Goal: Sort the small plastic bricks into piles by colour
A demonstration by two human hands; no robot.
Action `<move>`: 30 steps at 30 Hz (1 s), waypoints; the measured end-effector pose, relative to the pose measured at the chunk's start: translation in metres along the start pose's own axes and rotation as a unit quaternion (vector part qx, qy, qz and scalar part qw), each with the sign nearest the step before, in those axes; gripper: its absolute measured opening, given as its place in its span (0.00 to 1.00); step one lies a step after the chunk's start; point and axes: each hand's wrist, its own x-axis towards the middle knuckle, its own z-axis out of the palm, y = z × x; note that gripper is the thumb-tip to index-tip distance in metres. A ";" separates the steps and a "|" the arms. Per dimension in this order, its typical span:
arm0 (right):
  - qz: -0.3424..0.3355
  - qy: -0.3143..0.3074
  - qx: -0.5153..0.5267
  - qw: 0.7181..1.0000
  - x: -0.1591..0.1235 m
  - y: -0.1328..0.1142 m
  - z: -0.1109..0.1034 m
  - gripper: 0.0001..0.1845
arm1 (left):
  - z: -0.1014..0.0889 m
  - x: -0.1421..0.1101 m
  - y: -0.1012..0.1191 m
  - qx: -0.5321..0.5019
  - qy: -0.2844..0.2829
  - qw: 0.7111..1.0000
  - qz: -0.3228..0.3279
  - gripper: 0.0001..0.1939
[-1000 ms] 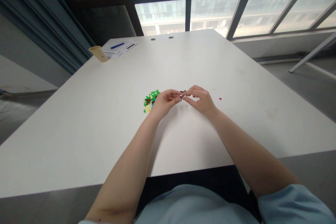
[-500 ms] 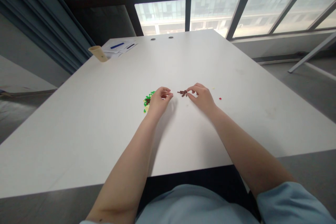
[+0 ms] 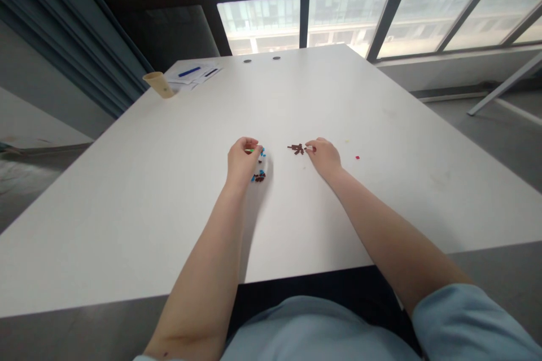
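Curling narrowly, your left hand sits beside blue pieces and your right hand beside brown pieces on the white table; whether either pinches anything, I cannot tell.

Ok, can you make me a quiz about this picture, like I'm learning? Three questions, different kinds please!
1. True or false: the tan cup stands near the papers.
2. What colour are the pieces just left of the right hand? A) green B) brown C) yellow
3. Fill in: the blue pieces lie closest to the ____.

Key:
1. True.
2. B, brown.
3. Left hand.
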 end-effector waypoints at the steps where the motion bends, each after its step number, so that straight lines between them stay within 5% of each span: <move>1: 0.002 0.001 -0.005 1.000 0.000 0.000 -0.001 0.12 | 0.000 0.000 0.001 0.001 0.000 1.000 0.000 0.10; 12: -0.031 -0.012 -0.004 0.999 -0.003 -0.003 -0.001 0.14 | -0.008 0.007 -0.010 0.074 0.036 0.996 0.026 0.11; 21: -0.030 0.000 0.043 0.999 -0.012 -0.007 -0.019 0.14 | 0.011 0.010 -0.027 0.296 -0.096 0.943 0.116 0.12; 30: -0.031 0.017 0.090 0.995 -0.013 -0.001 -0.030 0.13 | 0.013 0.012 -0.029 0.275 -0.100 0.944 0.153 0.09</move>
